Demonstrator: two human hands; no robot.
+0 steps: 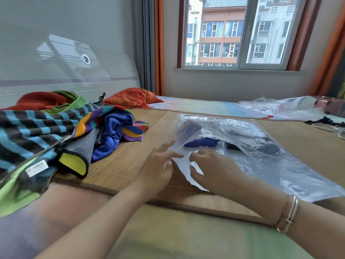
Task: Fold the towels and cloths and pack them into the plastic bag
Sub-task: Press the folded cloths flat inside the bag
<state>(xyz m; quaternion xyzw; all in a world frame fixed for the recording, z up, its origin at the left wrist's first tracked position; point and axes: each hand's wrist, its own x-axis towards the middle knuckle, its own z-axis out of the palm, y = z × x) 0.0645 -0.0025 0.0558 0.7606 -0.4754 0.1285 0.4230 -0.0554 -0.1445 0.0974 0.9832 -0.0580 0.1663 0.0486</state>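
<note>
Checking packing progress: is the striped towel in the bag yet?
No. The striped towel lies unfolded in the pile on the left, while the bag holds a blue cloth and something dark.
</note>
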